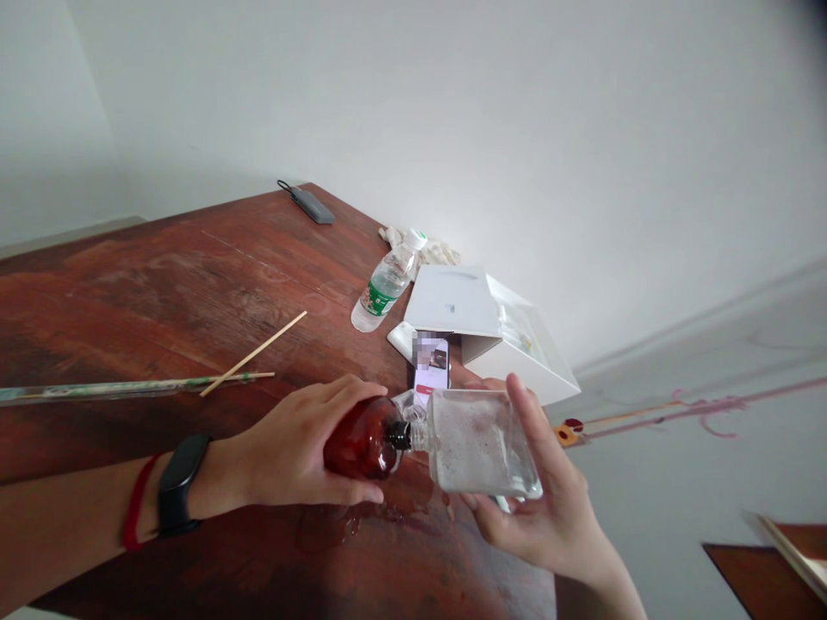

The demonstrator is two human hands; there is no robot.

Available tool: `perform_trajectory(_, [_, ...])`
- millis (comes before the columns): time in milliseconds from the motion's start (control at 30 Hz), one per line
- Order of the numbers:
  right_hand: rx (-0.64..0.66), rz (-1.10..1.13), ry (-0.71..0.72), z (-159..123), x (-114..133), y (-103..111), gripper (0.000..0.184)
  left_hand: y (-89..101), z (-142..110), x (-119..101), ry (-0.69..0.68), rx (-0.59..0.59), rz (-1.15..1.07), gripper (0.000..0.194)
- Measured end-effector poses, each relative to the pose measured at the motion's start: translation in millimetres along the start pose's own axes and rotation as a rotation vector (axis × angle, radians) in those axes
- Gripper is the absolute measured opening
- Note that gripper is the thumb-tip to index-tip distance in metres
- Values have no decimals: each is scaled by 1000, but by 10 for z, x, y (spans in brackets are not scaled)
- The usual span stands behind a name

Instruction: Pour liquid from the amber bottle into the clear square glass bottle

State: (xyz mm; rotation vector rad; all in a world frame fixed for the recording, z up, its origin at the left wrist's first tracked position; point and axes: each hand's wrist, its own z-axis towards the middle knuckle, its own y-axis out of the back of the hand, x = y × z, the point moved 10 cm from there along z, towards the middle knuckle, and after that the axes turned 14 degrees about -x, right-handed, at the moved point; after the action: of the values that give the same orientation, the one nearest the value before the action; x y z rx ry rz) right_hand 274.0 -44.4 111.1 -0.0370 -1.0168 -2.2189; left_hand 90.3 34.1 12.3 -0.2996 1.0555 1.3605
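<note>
The left hand [303, 439] grips a glossy, rounded red-brown bottle with a black neck [358, 437]; the right hand [549, 499] holds a clear, square-sided bottle [481, 439] tipped on its side, the necks end to end between the hands. Below them, liquid wets the red-brown wooden tabletop [161, 284]. Just beyond the hands lies a lit smartphone [432, 370], then a white box [445, 297] and a clear, green-labelled plastic bottle [388, 280]; farthest is a slim grey device [314, 207].

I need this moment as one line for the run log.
left hand: holds brown bottle | right hand: holds clear square bottle | bottles: neck facing neck | table: wet patch below
</note>
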Motion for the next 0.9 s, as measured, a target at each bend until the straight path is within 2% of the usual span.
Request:
perform_trajectory(600, [29,-34,-42,36,16,-39,104,30,41,48,74,-18,-68,79])
perform_trajectory(900, [80,-84,4,200,50,-47,104,55,41,75,78,-41,-101,78])
